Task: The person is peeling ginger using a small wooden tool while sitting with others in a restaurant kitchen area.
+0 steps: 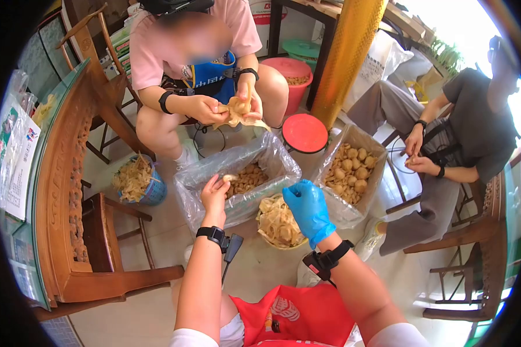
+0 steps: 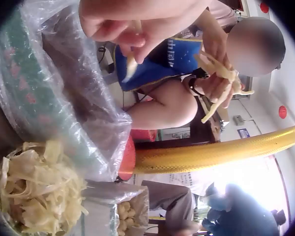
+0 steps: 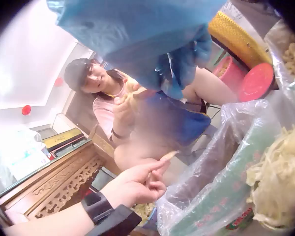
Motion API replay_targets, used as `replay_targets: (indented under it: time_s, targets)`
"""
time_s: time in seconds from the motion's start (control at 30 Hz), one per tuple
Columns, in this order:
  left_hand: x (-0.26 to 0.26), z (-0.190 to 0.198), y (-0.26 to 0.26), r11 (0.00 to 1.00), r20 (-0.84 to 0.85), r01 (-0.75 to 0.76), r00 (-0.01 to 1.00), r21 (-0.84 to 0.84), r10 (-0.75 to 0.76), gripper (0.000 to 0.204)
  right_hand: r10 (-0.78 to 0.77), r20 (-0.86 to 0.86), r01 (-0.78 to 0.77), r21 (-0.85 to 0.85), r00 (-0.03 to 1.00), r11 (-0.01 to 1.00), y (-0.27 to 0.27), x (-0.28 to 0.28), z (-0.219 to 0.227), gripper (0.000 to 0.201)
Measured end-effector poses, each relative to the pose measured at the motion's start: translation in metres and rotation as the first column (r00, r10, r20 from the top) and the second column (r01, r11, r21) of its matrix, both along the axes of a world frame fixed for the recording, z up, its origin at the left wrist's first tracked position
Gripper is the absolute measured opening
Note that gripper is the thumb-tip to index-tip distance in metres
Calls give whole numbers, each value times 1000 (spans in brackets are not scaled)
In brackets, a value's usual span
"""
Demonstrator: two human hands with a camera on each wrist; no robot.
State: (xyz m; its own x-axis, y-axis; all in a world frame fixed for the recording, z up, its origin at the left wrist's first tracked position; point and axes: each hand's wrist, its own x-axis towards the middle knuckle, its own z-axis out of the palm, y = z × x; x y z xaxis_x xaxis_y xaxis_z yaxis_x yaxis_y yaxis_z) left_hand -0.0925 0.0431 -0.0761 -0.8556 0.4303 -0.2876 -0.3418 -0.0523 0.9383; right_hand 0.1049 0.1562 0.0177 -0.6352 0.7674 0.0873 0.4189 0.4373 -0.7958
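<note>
My bare left hand (image 1: 214, 199) pinches a small pale piece (image 1: 230, 178) between thumb and fingertips, over the near left part of a plastic-lined box (image 1: 185, 188) holding brown roundish pieces (image 1: 249, 178). In the right wrist view the same hand (image 3: 137, 186) holds the pale piece (image 3: 169, 156) by its end. My right hand (image 1: 309, 211), in a blue glove, is held above and beside a bowl of pale peelings (image 1: 278, 222), its fingers curled. The right wrist view shows the glove (image 3: 137, 39) blurred and close; whether it holds anything cannot be told.
A second lined box (image 1: 353, 173) of round pieces stands right, by a red stool (image 1: 304, 133) and gold pillar (image 1: 346, 63). A bucket of peelings (image 1: 150, 188) is at left. Opposite, a person's hands (image 1: 237, 110) hold a pale peeled thing; another person (image 1: 474, 121) sits right.
</note>
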Motion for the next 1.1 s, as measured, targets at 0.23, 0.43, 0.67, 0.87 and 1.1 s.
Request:
replay_targets:
  time_s: [0.23,0.43,0.67,0.87,1.1]
  targets:
    - [-4,-7,5,989,119,-146,982,-14,147,54,23,-71,-17,72,997,997,15,16,-31,14]
    - [9,34,5,952,217,-1,974,305,-69,40,63,236,-66,5,970,998,14,19,-7,15]
    - [44,93,-17,915,-69,331,944,231,-324,27,99,-113,-107,-69,989,992,0,3,6,20]
    - [56,94,-34,905,-203,413,899,103,-388,43,346,-190,-344,45,919,938,-25,-11,20,35]
    - [59,95,-42,925,-189,361,922,114,-337,34,466,-239,-452,115,852,884,-33,-18,16,37]
